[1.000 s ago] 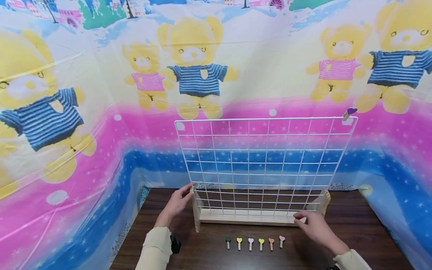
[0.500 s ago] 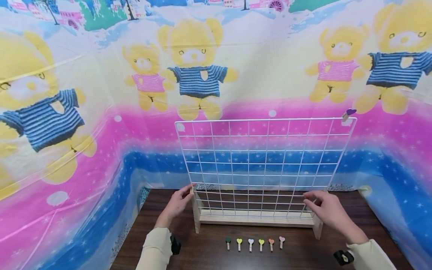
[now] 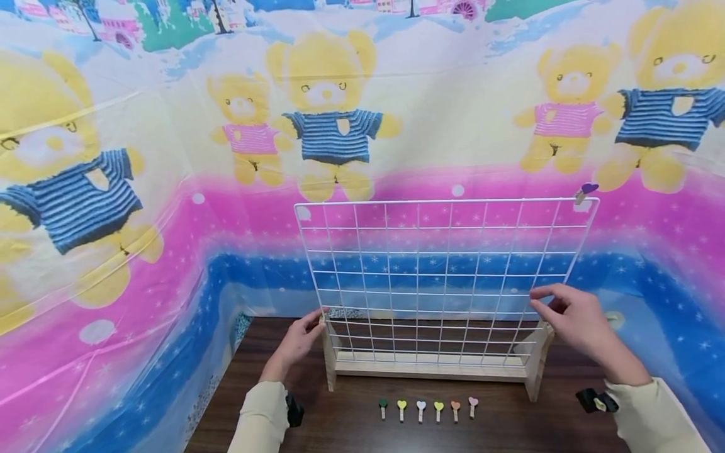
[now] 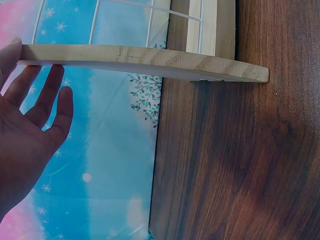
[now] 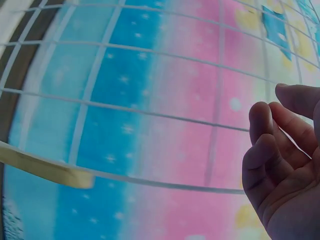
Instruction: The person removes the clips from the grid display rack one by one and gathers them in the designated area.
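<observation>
A white wire grid panel [image 3: 447, 201] stands upright in a pale wooden stand [image 3: 430, 374]. My left hand [image 3: 297, 340] grips the top of the stand's left side piece [image 4: 135, 55], thumb on one face and fingers on the other. Raised by the panel's right edge, my right hand [image 3: 578, 318] has its fingers loosely bent and holds nothing; the right wrist view shows a gap between thumb and fingers [image 5: 260, 120]. On the grid's top right corner sits a small clothespin with a purple heart [image 3: 590, 187].
Several heart clothespins lie in a row before the stand, among them a dark green one [image 3: 383, 402], a white one [image 3: 421, 404] and a pink one [image 3: 473, 401]. The dark wooden table [image 3: 260, 365] meets a bear-printed cloth backdrop [image 3: 430, 151] behind and at both sides.
My right hand has risen and moved right, from the stand's lower bar up along the panel's right side. The left hand stays on the side piece, and the clothespins have not moved.
</observation>
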The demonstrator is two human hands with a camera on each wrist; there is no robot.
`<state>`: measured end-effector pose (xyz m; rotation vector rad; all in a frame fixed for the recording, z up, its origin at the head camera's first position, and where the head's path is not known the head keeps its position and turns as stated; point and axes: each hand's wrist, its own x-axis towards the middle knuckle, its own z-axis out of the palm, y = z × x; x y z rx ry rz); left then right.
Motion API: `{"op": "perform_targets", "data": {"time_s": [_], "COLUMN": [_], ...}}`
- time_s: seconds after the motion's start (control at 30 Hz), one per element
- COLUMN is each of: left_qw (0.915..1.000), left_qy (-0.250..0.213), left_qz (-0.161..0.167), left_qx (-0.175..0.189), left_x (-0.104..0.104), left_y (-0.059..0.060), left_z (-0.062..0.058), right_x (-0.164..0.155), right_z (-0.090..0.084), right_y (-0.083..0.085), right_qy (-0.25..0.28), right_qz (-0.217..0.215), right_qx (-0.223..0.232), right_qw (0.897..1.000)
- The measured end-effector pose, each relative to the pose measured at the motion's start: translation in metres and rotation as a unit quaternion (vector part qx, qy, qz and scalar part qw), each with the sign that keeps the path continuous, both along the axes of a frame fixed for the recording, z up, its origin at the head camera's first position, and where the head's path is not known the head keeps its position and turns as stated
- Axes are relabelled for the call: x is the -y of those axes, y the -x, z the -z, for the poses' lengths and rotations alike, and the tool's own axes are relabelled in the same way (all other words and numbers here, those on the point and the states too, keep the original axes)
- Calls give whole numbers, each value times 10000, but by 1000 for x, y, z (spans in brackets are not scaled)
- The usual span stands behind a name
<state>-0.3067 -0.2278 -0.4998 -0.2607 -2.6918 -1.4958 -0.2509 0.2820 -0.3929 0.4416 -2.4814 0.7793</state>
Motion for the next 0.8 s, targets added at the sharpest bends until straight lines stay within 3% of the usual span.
{"op": "perform_targets", "data": {"time_s": [0.1, 0.27, 0.47, 0.53, 0.63, 0.8], "left_qw": [10000, 9998, 9998, 9999, 10000, 9999], "left_qy": [-70, -174, -110, -92, -57, -142], "left_qz": [-19, 2, 144, 125, 80, -13], "left_qx": [46, 26, 37, 74, 14, -50], "left_x": [0, -1, -10, -11, -12, -6], "left_y": [0, -2, -23, -26, -27, -12], "left_z": [0, -3, -33, -38, -38, -16], "right_x": [-3, -9, -14, -15, -17, -22], "right_z": [-13, -36, -62, -70, -81, -98], "right_y": [1, -1, -4, -3, -1, 3], "right_qy": [58, 106, 267, 338, 453, 700], "right_qz": [-1, 177, 419, 451, 451, 496], "right_qx": [-264, -313, -404, -428, -528, -689], "right_qw": [9996, 9993, 9979, 9975, 9966, 9939]}}
